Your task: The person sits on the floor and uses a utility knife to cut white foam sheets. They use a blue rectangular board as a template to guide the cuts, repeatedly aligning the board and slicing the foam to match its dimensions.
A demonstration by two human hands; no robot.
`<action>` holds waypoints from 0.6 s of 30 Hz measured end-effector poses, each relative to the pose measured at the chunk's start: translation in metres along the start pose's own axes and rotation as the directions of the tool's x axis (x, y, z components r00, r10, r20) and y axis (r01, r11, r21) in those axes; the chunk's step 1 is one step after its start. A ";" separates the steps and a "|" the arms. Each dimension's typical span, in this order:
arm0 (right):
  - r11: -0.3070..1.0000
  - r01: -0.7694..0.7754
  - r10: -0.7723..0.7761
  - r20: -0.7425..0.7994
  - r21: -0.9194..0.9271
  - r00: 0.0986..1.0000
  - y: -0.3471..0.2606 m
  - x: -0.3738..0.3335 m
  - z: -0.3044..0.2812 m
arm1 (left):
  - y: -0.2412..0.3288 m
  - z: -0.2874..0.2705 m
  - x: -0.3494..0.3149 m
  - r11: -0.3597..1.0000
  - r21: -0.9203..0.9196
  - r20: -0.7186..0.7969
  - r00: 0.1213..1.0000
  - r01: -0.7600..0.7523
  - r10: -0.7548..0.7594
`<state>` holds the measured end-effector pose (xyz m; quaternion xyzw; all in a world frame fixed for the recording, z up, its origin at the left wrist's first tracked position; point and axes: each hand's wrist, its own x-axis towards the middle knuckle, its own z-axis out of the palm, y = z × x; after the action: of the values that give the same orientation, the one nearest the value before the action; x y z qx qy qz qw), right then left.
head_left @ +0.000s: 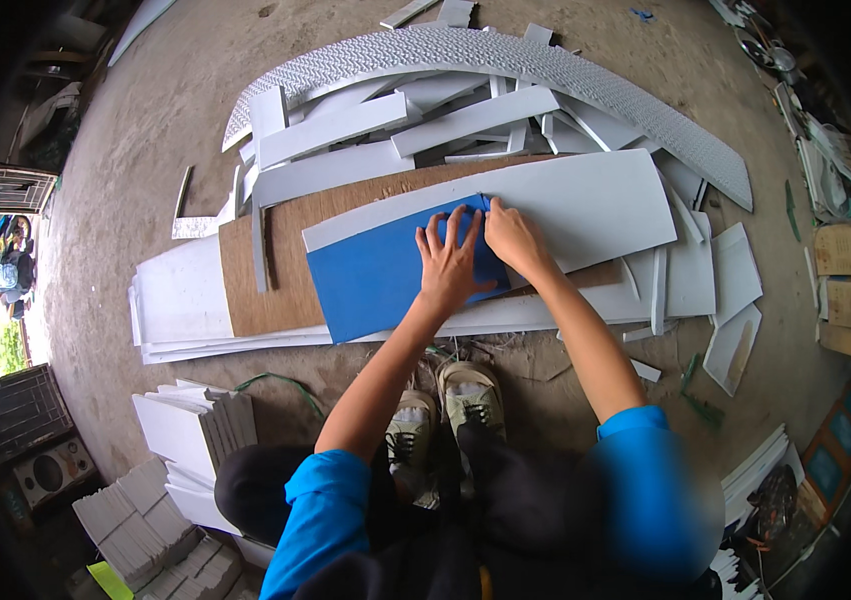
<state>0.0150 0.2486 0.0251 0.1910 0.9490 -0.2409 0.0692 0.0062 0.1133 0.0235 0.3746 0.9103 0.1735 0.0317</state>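
Observation:
A flat blue rectangular sheet (375,270) lies on top of a white foam-like board (595,210). My left hand (450,258) rests on the blue sheet with its fingers spread, near the sheet's right end. Right beside it, my right hand (513,235) is closed at the sheet's upper right corner. A small dark tip shows by its fingers, but what it grips is mostly hidden. Beneath the white board is a brown wooden board (255,270), which lies across long white panels (180,290).
Behind the boards is a heap of white offcut strips (345,125) under a curved, textured white panel (545,65). White slabs are stacked (185,430) at lower left. Cardboard boxes (843,285) stand at the right, and a loudspeaker (50,470) at the left by a doorway.

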 end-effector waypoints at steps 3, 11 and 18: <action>1.000 0.003 -0.004 0.019 0.004 1.000 0.003 0.000 0.003 | -0.004 0.007 0.002 1.000 0.025 0.023 1.000 0.012 -0.012; 0.999 -0.043 0.040 0.155 0.020 0.987 0.023 -0.116 0.010 | -0.009 0.006 0.001 0.996 -0.021 0.256 0.963 0.090 -0.081; 0.997 -0.061 0.066 0.131 -0.047 0.989 0.030 -0.139 0.018 | -0.009 0.013 0.005 0.995 -0.032 0.285 0.955 0.094 -0.081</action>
<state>0.1546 0.2187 0.0278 0.2034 0.9407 -0.2304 0.1435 -0.0011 0.1141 0.0083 0.3540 0.9079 0.1371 0.1776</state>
